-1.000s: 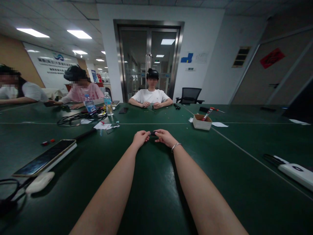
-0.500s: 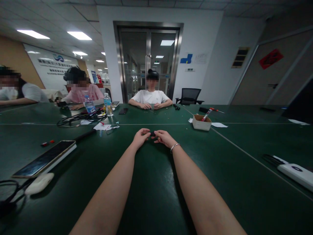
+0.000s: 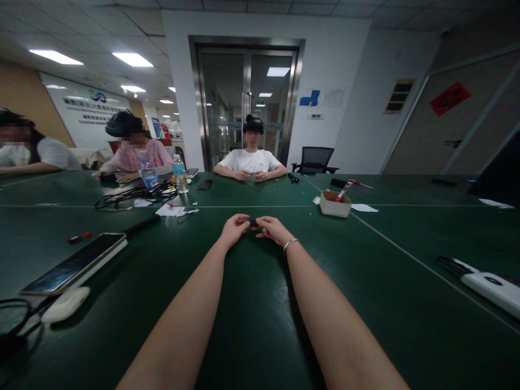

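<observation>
Both hands meet over the green table (image 3: 260, 330), and there's the black piece (image 3: 254, 222), right between them! The left hand (image 3: 234, 229) pinches one end, the right hand (image 3: 276, 230) the other, though much of it is hidden. Good handling here, I'd judge, calls for a light, level pinch, steady wrists and small finger movements, lest something so little slips. Now the count: one black piece, one bracelet (image 3: 290, 245) on the right wrist, one box (image 3: 335, 208), two bottles (image 3: 180, 175), two phones (image 3: 75, 262), and three people (image 3: 254, 161) seated beyond.
</observation>
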Available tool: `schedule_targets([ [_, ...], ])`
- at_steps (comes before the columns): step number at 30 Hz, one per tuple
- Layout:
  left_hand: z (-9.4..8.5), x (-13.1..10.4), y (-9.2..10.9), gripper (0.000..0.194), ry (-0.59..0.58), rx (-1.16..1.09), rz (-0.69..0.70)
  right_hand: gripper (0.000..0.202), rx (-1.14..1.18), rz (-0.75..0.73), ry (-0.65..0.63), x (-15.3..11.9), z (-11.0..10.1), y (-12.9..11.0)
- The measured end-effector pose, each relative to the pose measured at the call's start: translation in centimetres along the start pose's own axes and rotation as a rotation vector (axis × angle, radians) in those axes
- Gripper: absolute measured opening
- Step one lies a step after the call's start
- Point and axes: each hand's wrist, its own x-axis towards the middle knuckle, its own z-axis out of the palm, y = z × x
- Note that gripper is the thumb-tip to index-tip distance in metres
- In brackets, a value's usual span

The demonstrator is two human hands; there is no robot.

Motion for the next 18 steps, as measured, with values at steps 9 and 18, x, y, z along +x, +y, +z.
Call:
schedule_targets([
  [9,0.1,-0.2,0.7,0.03,0.037,-0.013,-0.036,0.005,-0.012,0.004,0.005,-0.3,0.2,-0.3],
  [18,0.4,-0.1,1.0,0.022,0.004,-0.004,-0.157,0.006,-0.002,-0.007,-0.012,-0.1,0.0,-0.1],
])
